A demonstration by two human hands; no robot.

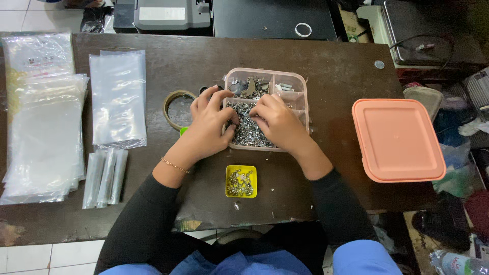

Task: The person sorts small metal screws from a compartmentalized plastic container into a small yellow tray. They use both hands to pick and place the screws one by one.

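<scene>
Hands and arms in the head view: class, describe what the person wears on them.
Both arms wear long, close-fitting black sleeves ending above the wrists. The left hand has a thin gold-coloured chain bracelet at its wrist. The right hand is bare, with no jewellery visible.

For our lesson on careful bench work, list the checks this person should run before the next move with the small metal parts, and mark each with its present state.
1. Both hands in the pink divided box: ok, left hand and right hand rest on the heap of metal parts.
2. A part pinched in the fingers: cannot tell, fingertips hidden.
3. Yellow tray near the hands: ok, in front of the box, holding a few parts.
4. Pink lid out of the way: ok, off to the right.
5. Plastic bags at hand: ok, on the left.
6. No stray parts: not ok, a few bits lie beside the tray.
</scene>
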